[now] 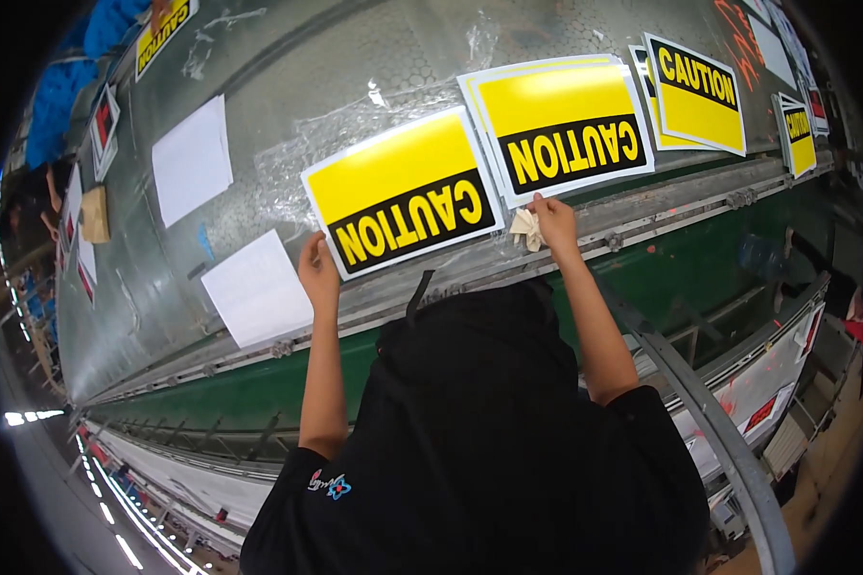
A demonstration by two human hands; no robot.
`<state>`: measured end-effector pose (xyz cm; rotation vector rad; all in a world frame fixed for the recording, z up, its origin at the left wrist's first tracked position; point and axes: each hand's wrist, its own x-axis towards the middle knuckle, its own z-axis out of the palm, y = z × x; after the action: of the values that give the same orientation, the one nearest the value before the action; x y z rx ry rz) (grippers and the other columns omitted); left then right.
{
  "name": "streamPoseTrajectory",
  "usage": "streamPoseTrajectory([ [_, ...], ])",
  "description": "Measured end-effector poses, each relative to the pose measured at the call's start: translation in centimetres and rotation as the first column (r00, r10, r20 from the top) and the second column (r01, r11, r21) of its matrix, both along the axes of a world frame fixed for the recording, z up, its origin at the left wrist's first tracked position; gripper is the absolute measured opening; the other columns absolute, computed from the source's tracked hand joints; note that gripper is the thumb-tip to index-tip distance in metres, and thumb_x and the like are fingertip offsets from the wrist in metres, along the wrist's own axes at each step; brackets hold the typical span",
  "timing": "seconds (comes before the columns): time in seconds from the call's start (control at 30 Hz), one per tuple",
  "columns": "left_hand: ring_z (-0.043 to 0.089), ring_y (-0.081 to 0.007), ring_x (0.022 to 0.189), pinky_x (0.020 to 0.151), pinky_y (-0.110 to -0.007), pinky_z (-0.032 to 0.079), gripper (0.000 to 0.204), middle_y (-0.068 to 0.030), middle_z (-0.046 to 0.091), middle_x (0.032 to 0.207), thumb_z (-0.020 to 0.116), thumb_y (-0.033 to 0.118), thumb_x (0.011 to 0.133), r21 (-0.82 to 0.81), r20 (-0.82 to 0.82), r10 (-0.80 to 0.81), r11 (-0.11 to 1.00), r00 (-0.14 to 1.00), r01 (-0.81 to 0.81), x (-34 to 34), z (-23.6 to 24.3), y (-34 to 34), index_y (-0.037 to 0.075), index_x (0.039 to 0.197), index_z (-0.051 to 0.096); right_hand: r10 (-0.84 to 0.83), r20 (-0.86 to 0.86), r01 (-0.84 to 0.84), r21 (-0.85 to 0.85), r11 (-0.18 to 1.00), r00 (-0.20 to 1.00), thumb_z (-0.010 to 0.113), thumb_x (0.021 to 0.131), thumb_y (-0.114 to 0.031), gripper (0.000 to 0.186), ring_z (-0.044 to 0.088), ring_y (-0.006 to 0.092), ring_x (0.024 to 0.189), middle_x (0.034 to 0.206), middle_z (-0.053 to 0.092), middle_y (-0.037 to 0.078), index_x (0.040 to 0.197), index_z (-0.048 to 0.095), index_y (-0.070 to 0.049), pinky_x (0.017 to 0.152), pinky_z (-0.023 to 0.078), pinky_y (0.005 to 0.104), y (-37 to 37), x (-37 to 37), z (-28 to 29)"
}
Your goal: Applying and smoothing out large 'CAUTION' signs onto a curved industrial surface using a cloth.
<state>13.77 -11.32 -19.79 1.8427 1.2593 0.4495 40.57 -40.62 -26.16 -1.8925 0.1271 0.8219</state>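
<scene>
A yellow sign panel with a black printed band and white border (393, 177) lies on the grey table, its print upside down to me. My left hand (318, 273) grips this sign's lower left corner, thumb and fingers at the edge. To its right is a small stack of similar yellow and black signs (561, 101), edges slightly offset. My right hand (556, 225) is closed around a crumpled cream cloth (526, 230), fingertips at the stack's lower edge. Part of the cloth is hidden by the fingers.
Blank white sheets (259, 287) lie to the left, with a brown block (95, 215) beyond. More yellow and black signs (700, 96) overlap at the right. A metal rail (681, 211) runs along the table's near edge, above a green side panel. A curved metal bar (729, 460) stands at my right.
</scene>
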Motion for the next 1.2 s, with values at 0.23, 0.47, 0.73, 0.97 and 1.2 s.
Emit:
streamPoseTrajectory([
  [0.23,0.063,-0.0278,0.091,0.079,-0.036,0.048,0.03,-0.0188,0.065,0.098,0.06,0.022,0.086,0.081,-0.218,0.022,0.997,0.976,-0.004,-5.8,-4.2,-0.6,0.001,0.106,0.063,0.47,0.315,-0.3,-0.462,0.835,0.824,0.062,0.08,-0.027,0.018,0.063,0.0348,0.083,0.085,0.067,0.015,0.091,0.065,-0.012,0.071,0.049,0.0434,1.9,-4.6,3.3],
  [0.47,0.065,-0.0269,0.08,0.073,-0.035,0.05,0.024,-0.0174,0.067,0.09,0.061,0.02,0.083,-0.019,-0.133,-0.157,0.988,0.979,0.156,-7.0,-4.4,-0.5,0.003,0.099,0.068,0.506,0.319,-0.209,-0.643,0.736,0.802,0.063,0.08,-0.031,0.034,0.063,0.0331,0.087,0.086,0.067,0.011,0.108,0.062,-0.012,0.073,0.049,0.0448,2.9,-7.5,3.5],
  [0.73,0.066,-0.0185,0.079,0.073,-0.03,0.051,0.03,-0.0129,0.068,0.089,0.067,0.014,0.079,-0.153,-0.172,-0.287,0.953,0.942,0.262,-7.9,-3.9,0.4,0.0,0.106,0.064,0.487,0.389,-0.144,-0.648,0.748,0.782,0.062,0.081,-0.028,0.033,0.064,0.0321,0.087,0.088,0.068,0.011,0.11,0.062,-0.013,0.073,0.049,0.044,3.2,-9.5,3.4],
  [0.97,0.058,-0.0118,0.064,0.063,-0.026,0.049,0.037,-0.0068,0.064,0.078,0.079,0.001,0.063,-0.141,-0.033,-0.322,0.939,0.946,0.315,-7.8,-4.5,0.6,-0.003,0.095,0.062,0.491,0.418,-0.166,-0.608,0.776,0.764,0.062,0.08,-0.029,0.021,0.064,0.0333,0.08,0.083,0.068,0.012,0.096,0.065,-0.015,0.069,0.049,0.0443,4.9,-12.3,5.0],
  [1.2,0.058,-0.0116,0.063,0.061,-0.026,0.049,0.029,-0.0067,0.063,0.074,0.077,0.006,0.068,-0.15,-0.074,-0.289,0.949,0.954,0.276,-7.2,-3.4,0.5,-0.002,0.09,0.061,0.738,0.458,-0.445,-0.596,0.668,0.495,0.062,0.08,-0.029,0.017,0.063,0.0326,0.071,0.072,0.065,0.013,0.084,0.065,-0.013,0.06,0.048,0.0447,7.6,-15.6,5.0],
])
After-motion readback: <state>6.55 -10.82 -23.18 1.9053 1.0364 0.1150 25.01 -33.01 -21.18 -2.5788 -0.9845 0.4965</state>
